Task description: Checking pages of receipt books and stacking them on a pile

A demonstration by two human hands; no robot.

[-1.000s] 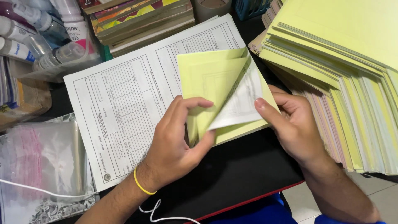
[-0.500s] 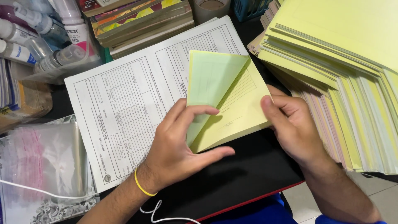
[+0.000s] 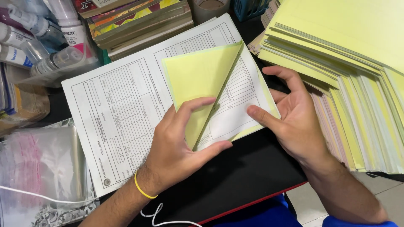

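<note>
Two hands work the small form pad (image 3: pixel 235 105) at frame centre: the left hand (image 3: pixel 176 147) now pinches a yellow leaf (image 3: pixel 198 75) folded back, where green showed before; the right hand (image 3: pixel 294 117) has opened, its thumb pressing the white sheet (image 3: pixel 231 113).

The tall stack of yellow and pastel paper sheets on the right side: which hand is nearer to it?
Right. The right hand lies just beside the tall stack of yellow and pastel paper sheets; the left hand is farther away, pinching the folded yellow sheet.

bright, even overhead light | soft shadows under hands (image 3: pixel 176 147) | sharp focus | mild glare on plastic bag (image 3: pixel 42 164)
</note>
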